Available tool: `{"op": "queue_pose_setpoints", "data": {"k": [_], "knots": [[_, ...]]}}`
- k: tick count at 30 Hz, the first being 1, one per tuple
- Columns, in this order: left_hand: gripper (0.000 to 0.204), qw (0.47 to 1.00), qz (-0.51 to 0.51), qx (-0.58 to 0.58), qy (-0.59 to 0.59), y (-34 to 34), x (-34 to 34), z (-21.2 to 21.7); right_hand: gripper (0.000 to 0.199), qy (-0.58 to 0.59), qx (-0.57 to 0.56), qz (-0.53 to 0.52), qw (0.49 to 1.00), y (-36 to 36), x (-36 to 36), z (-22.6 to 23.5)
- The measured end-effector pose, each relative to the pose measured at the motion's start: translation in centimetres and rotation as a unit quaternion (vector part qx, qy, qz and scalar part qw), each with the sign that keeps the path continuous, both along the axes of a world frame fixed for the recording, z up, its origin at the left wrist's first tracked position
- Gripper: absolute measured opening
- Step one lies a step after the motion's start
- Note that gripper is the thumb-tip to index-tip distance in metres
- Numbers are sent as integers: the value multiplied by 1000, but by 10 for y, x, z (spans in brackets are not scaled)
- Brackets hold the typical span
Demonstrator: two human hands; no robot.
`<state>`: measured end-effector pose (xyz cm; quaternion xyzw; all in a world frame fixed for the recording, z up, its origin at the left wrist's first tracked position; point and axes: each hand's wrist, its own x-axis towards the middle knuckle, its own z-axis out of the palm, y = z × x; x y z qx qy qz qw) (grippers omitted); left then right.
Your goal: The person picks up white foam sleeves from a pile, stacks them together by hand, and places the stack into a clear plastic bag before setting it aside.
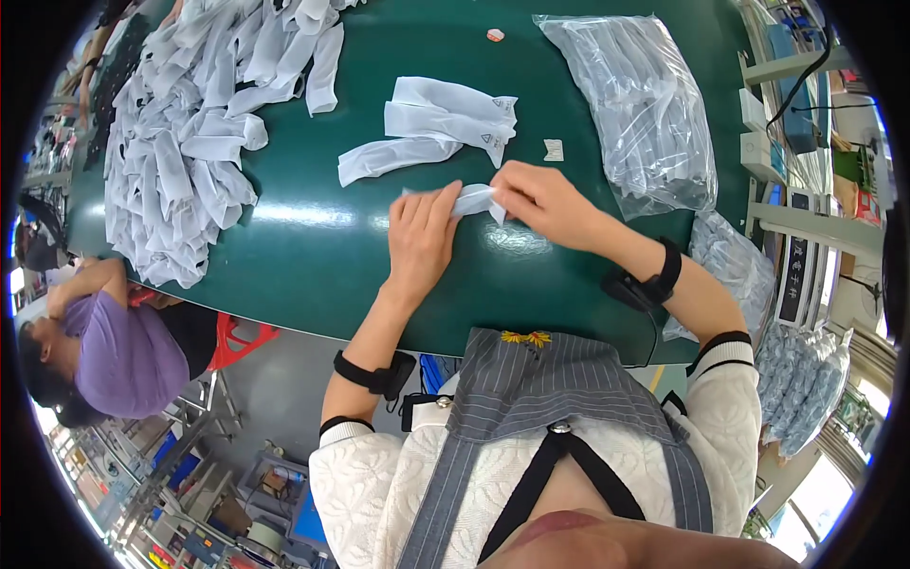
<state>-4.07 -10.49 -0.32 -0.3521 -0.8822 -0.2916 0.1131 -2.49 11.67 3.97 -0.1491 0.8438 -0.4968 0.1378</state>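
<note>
Between my two hands is a folded, translucent white plastic bag (471, 201), held just above the green table. The fingers of my left hand (422, 235) are closed on its left end. My right hand (548, 203) pinches the other end between thumb and fingers. Just beyond my hands lie a few similar white bags (445, 112), partly overlapping, with small printed marks at their right ends. What the bags contain cannot be made out.
A large heap of white bags (180, 161) covers the table's left side. On the right lie a big clear bag (645, 114) full of packets and another clear bag (730, 261). A small paper scrap (554, 150) is near my right hand. A person in purple (133, 356) sits at left.
</note>
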Motion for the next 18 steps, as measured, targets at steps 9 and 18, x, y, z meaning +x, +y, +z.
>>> {"op": "queue_pose_setpoints", "data": {"k": [9, 18], "knots": [[29, 990, -87, 14, -114, -17, 41, 14, 26, 297, 238, 36, 924, -126, -109, -8], [16, 994, 94, -41, 33, -20, 24, 31, 22, -175, -298, -144, 927, -53, -33, -24]]}}
